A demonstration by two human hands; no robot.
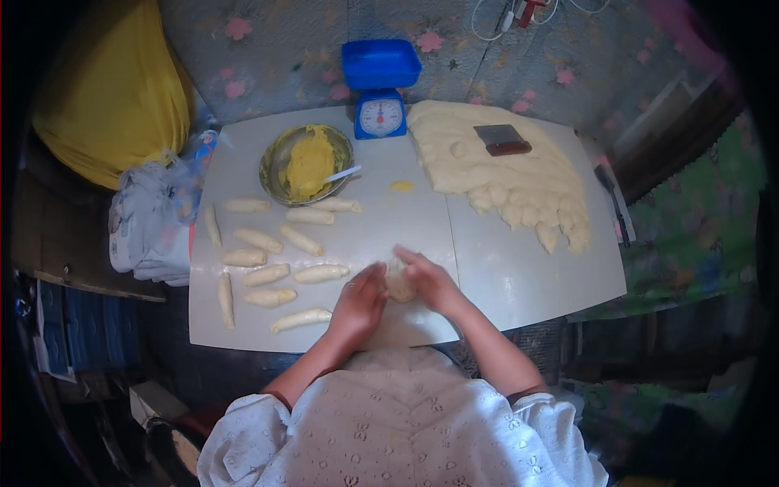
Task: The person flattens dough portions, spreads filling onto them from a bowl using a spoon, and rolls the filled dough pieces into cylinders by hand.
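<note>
currently your left hand [361,300] and right hand [429,282] together grasp a dough piece [400,287] between them, near the middle of the desk's [527,280] near edge.

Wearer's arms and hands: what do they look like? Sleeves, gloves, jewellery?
Left hand and right hand: no gloves. Forearms bare. Sleeves are short, loose, whitish, matching the pale top with its small floral openwork pattern. Small glint on a left finger, possibly a ring; too blurred to confirm.
</note>
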